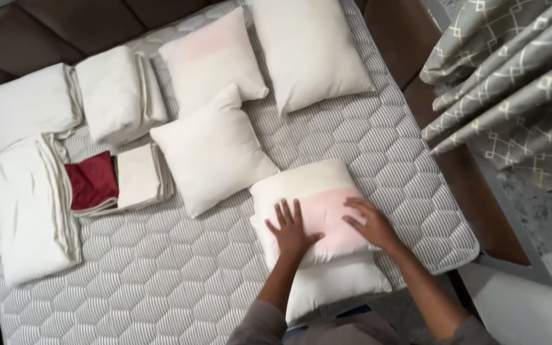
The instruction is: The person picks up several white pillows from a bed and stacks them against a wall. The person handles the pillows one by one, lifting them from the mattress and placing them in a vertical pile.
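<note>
A cream pillow with a faint pink band [311,191] lies on top of another cream pillow [337,284] at the near edge of the bare quilted mattress [161,268]. My left hand [291,229] rests flat on the upper pillow, fingers spread. Pressing flat on the same pillow's right side is my right hand [368,223]. Neither hand grips anything.
A square cream cushion [212,150] and two more pillows [212,54] [311,48] lie further up the mattress. Folded cream linens [30,204] [119,92] [30,105], a dark red folded cloth [92,181] and a small cream stack [143,176] sit at left. Patterned grey curtains [512,83] hang at right.
</note>
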